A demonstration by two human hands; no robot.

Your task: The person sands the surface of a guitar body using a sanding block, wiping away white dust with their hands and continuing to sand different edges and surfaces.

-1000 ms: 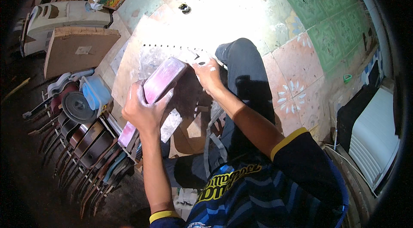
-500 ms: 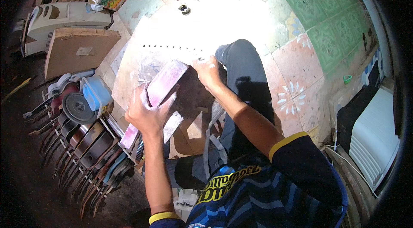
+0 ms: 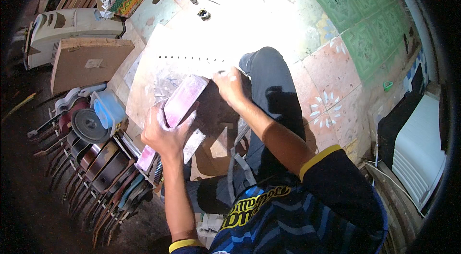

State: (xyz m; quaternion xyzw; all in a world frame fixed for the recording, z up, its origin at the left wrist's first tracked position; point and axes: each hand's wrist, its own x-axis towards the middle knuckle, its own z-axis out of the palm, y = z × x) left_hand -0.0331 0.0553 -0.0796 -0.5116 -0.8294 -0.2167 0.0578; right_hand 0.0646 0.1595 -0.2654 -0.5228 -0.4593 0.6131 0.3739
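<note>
My left hand [image 3: 163,136] is wrapped round a pink, white-dusted rectangular block [image 3: 185,98], which slants up toward the middle over a pale, stained board [image 3: 146,79] with a row of dark dots. My right hand [image 3: 228,81] is closed by the upper end of the block, beside my bent knee; what it holds is washed out by glare and hidden. Another pink block [image 3: 145,157] lies below my left hand, and a whitish slab [image 3: 193,143] shows right of my wrist.
A rack of handled tools and pans [image 3: 98,170], a blue tub [image 3: 108,110], an upright board [image 3: 89,64] and a cream plastic casing [image 3: 79,23] crowd the left. A small dark object [image 3: 203,14] sits on the lit floor. A white louvred panel [image 3: 415,153] stands at right.
Both hands and the block appear a little lower in the view, as does the whole scene slightly. My left hand keeps its grip; my right hand has shifted only slightly.
</note>
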